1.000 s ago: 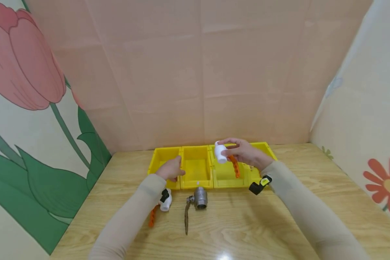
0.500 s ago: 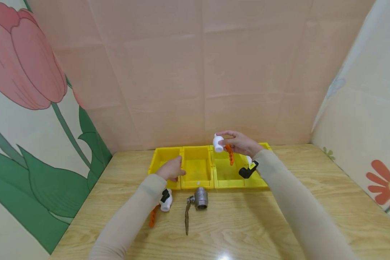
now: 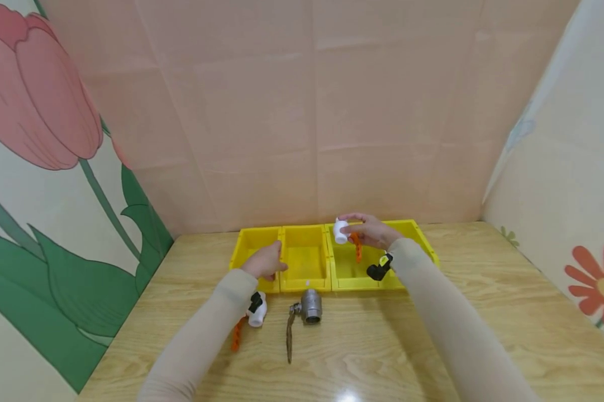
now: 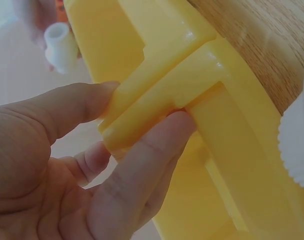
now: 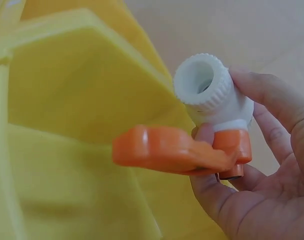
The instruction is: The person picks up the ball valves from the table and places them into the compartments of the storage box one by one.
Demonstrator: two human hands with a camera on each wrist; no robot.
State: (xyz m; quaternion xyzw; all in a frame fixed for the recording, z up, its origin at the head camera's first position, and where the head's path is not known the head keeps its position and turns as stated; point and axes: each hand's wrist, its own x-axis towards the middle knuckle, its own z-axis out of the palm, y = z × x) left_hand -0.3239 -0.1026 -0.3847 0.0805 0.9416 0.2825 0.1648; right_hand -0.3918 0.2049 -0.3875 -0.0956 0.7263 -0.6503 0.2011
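My right hand [image 3: 374, 231] holds a white plastic ball valve [image 3: 340, 231] with an orange lever handle [image 5: 162, 147] above the wide yellow bin at the right. In the right wrist view, thumb and fingers grip the valve's body, its round opening facing the camera. My left hand [image 3: 265, 261] pinches the adjoining walls of two small yellow bins [image 4: 157, 95] between thumb and fingers. Below the left wrist, a second white ball valve [image 3: 256, 314] with an orange handle lies on the table. Beside it is a grey metal ball valve [image 3: 310, 307] with a brownish lever.
The yellow bins stand side by side along the back of the wooden table [image 3: 362, 346], before a pinkish wall covering [image 3: 312, 111]. The wide bin [image 3: 357, 283] is at the right end, partly hidden by my right arm. Flower-patterned panels border both sides.
My right hand rose with the white ball valve and moved slightly left, then dipped a little again over the wide bin. My left hand has stayed at the bin walls.
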